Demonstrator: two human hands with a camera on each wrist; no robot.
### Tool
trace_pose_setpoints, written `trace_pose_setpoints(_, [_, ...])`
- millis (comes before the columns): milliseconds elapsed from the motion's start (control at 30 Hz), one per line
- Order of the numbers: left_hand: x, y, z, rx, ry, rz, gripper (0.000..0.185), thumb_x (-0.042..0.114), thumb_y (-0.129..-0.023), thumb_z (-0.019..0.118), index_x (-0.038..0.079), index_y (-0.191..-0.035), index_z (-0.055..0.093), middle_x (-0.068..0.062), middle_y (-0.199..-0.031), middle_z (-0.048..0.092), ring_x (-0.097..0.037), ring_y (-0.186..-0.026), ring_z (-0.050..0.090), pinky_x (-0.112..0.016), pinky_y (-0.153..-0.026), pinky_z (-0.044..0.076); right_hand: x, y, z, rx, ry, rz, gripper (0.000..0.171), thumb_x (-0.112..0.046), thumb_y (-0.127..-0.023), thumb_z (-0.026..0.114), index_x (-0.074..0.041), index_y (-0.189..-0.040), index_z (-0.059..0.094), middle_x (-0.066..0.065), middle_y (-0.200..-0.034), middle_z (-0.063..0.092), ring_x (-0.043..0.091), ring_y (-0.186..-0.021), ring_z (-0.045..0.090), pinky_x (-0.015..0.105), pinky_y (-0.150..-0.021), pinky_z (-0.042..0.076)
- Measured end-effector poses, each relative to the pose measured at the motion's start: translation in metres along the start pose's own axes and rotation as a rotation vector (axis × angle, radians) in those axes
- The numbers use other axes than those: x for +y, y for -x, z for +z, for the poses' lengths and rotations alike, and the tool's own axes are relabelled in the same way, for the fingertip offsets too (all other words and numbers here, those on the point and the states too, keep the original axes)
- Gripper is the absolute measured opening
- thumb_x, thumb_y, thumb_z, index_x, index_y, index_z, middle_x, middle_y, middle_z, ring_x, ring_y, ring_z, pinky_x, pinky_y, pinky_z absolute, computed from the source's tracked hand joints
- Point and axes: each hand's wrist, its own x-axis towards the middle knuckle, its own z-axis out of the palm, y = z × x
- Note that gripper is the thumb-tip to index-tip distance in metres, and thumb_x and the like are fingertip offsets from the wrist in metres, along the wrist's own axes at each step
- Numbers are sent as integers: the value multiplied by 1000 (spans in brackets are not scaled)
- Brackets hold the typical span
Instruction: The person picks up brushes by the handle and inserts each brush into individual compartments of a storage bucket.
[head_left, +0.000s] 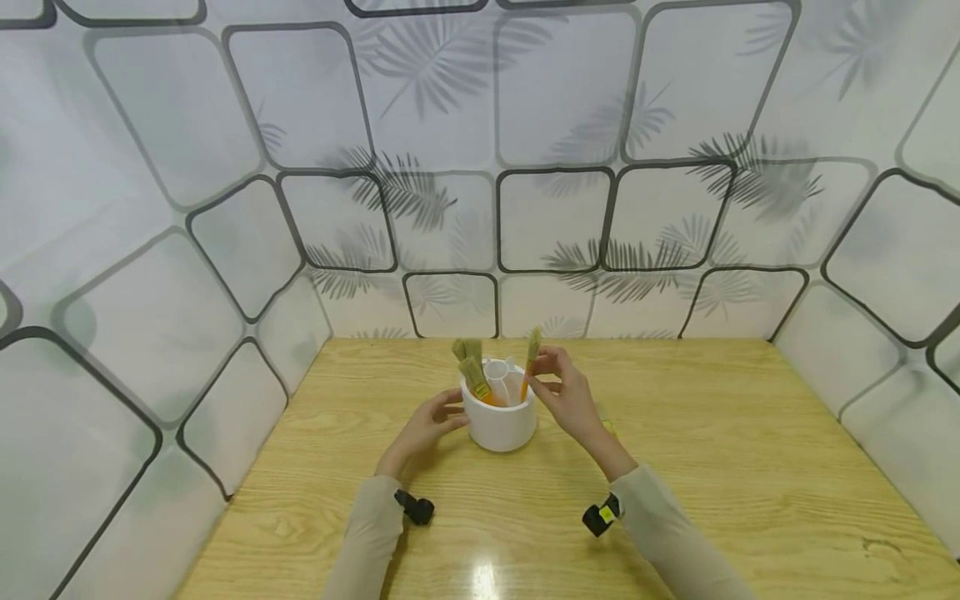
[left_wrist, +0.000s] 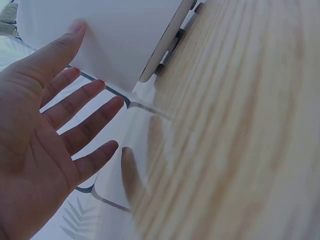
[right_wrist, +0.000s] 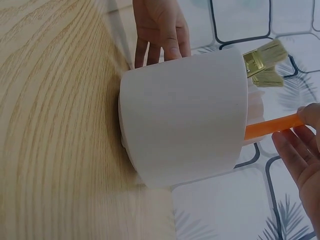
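A white round holder (head_left: 501,428) with inner dividers stands upright on the table. Several paintbrushes (head_left: 472,371) lean in its left part, bristles up. My right hand (head_left: 566,396) pinches an orange-handled paintbrush (head_left: 528,367) at the holder's right side; in the right wrist view the lower end of its orange handle (right_wrist: 272,126) goes inside the rim. My left hand (head_left: 431,425) is at the holder's left side with fingers extended. The left wrist view has its thumb against the white wall (left_wrist: 125,35) and the other fingers spread loosely.
The wooden table (head_left: 300,517) reaches back to a patterned wall covering (head_left: 555,217), which also rises at both sides. A small yellow item (head_left: 609,427) shows partly behind the right wrist. Black wrist cameras (head_left: 415,507) are strapped to both forearms.
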Motion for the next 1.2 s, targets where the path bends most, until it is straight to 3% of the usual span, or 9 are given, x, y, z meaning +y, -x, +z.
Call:
trace_pose_setpoints(933, [2, 1, 0, 3, -21, -12, 56, 14, -90, 62, 2, -139, 38, -22, -139, 41, -44, -124, 42, -48, -100, 42, 2, 5, 5, -39, 40, 28, 36, 8, -84, 61, 4, -116, 47, 20, -97, 62, 34, -93, 62, 40, -72, 57])
trace_pose_setpoints(1200, [1, 1, 0, -3, -15, -16, 57, 15, -89, 62, 3, -139, 38, -21, -140, 41, -44, -125, 42, -46, -101, 42, 29, 6, 12, -39, 52, 8, 37, 7, -84, 62, 0, -117, 48, 18, -97, 63, 33, -92, 62, 41, -72, 57])
